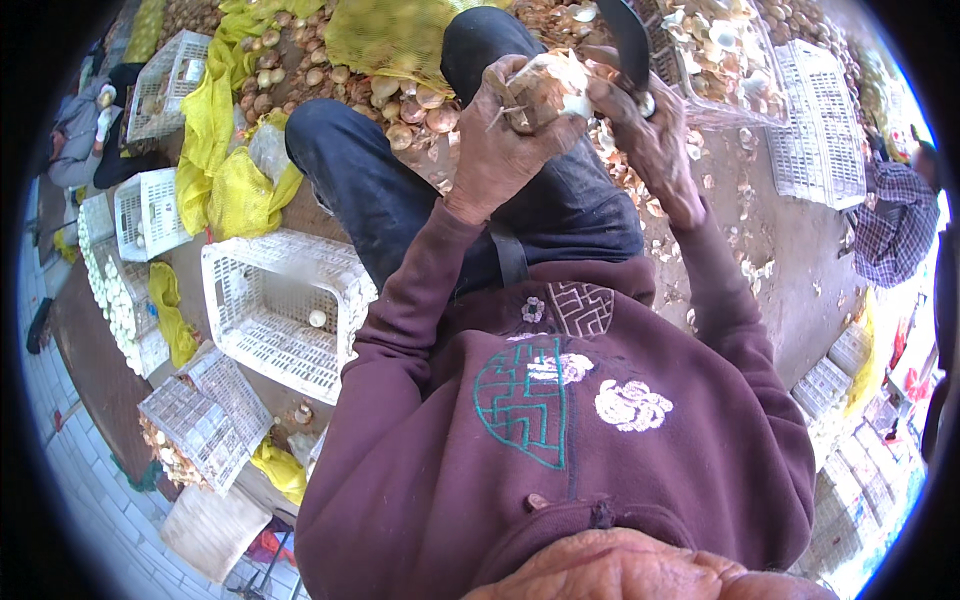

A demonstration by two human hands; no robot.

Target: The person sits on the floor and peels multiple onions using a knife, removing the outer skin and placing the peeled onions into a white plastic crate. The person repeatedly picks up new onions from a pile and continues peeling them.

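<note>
Above my lap, my left hand (497, 152) is closed round an onion (553, 92) whose brown outer skin is partly loose, with pale layers showing. My right hand (652, 148) grips a knife; its dark curved blade (629, 42) points up and away from me. The right thumb and fingertips reach to the onion's right side. A small white piece (646, 104) shows by the right fingers. Most of the knife's handle is hidden in the hand. Beyond my left knee lies a heap of unpeeled brown onions (425, 112).
To my left, a white plastic crate (340, 375) lies with one peeled onion inside. A crate of onion skins (725, 60) stands at the far right, beside another white crate (815, 130). Yellow mesh bags (243, 195) lie on the left. One person (80, 140) sits far left, another (895, 220) far right.
</note>
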